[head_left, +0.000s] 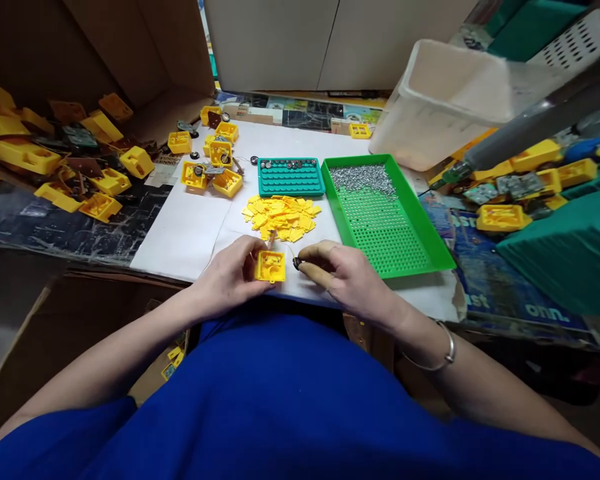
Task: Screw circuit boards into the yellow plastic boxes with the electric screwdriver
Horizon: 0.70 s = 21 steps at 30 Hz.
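My left hand (pixel 235 270) is closed round a small yellow plastic housing (pixel 271 267), its open side facing up toward me. Between thumb and fingers, my right hand (pixel 337 270) pinches a small round black part (pixel 297 263). A thin wire seems to run up from that part toward the housing. Just beyond both hands lies a heap of flat yellow plastic pieces (pixel 283 217). Behind the heap is a teal ribbed tray (pixel 290 179) with small round metal parts along its far row. To the right, a green perforated tray (pixel 410 220) holds a pile of screws (pixel 363 179).
More yellow housings with wires (pixel 220 153) sit at the back left. A cardboard box (pixel 165 60) of similar housings stands farther left. On the right are a translucent bin (pixel 445 93), a power screwdriver (pixel 510 140) reaching in from the side and more yellow housings (pixel 503 218).
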Each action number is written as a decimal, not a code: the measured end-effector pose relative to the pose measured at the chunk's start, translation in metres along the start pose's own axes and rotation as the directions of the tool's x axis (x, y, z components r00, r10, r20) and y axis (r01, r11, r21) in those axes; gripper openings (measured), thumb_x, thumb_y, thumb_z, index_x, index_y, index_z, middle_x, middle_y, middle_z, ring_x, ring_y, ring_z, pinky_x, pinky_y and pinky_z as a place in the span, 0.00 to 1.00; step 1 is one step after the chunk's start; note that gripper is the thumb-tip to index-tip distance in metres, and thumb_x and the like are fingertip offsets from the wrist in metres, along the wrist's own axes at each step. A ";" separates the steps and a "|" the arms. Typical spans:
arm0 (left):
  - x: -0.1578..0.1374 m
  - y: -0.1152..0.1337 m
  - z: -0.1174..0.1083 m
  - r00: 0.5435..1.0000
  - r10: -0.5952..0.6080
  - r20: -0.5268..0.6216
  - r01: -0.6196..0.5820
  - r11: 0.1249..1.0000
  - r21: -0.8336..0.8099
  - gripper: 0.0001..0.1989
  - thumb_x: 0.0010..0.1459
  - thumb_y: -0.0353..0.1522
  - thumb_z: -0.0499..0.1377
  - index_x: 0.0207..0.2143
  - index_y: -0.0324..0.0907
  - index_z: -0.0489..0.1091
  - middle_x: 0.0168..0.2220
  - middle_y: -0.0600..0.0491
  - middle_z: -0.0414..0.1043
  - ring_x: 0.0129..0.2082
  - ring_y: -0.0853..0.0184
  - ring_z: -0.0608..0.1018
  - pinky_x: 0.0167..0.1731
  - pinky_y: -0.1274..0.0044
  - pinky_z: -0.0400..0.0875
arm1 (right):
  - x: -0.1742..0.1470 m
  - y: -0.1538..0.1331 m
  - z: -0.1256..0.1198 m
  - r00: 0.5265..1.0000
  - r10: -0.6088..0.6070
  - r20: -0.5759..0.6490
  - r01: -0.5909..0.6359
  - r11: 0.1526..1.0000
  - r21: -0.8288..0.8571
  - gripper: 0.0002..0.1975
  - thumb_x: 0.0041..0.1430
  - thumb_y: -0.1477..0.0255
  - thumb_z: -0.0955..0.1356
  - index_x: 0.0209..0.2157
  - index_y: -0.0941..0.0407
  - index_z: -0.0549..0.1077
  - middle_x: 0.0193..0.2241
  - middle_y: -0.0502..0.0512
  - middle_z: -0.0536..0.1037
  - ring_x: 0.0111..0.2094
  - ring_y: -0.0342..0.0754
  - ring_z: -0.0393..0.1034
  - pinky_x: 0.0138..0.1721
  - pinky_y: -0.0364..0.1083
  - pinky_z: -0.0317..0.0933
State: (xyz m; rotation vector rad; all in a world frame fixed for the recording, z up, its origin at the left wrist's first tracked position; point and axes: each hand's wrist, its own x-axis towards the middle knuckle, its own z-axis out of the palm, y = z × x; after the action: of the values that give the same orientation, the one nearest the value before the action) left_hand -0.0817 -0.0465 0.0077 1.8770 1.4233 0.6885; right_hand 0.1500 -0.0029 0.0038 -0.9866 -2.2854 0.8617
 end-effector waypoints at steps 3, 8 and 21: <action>0.004 0.007 0.011 0.998 -0.001 -0.063 -0.009 0.987 -0.160 0.20 0.51 0.36 0.66 0.44 0.43 0.64 0.37 0.53 0.68 0.30 0.70 0.71 0.28 0.77 0.67 | 0.004 -0.005 -0.002 1.000 -0.023 -0.002 0.022 0.976 0.216 0.07 0.64 0.69 0.67 0.40 0.57 0.74 0.33 0.53 0.80 0.31 0.44 0.73 0.33 0.44 0.68; 0.007 0.020 0.017 0.997 -0.066 0.032 0.073 0.878 -0.473 0.22 0.52 0.33 0.66 0.45 0.45 0.58 0.40 0.53 0.70 0.34 0.69 0.76 0.32 0.78 0.70 | 0.009 -0.010 -0.011 0.967 -0.248 0.057 0.253 0.961 -0.113 0.05 0.65 0.72 0.66 0.38 0.59 0.73 0.33 0.56 0.77 0.33 0.45 0.71 0.35 0.44 0.67; 0.017 0.019 0.018 0.977 -0.178 0.121 0.188 0.430 -0.883 0.21 0.50 0.31 0.70 0.42 0.45 0.62 0.35 0.58 0.75 0.32 0.71 0.79 0.37 0.76 0.73 | 0.011 -0.013 -0.016 0.916 -0.400 -0.012 0.395 0.908 -0.141 0.13 0.66 0.77 0.63 0.48 0.55 0.74 0.39 0.57 0.78 0.40 0.45 0.75 0.40 0.44 0.71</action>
State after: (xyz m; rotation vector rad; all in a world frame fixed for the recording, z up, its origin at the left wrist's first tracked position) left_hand -0.0523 -0.0374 0.0114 0.8376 0.8935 1.0479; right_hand 0.1479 0.0040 0.0259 -0.5480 -2.4139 0.5129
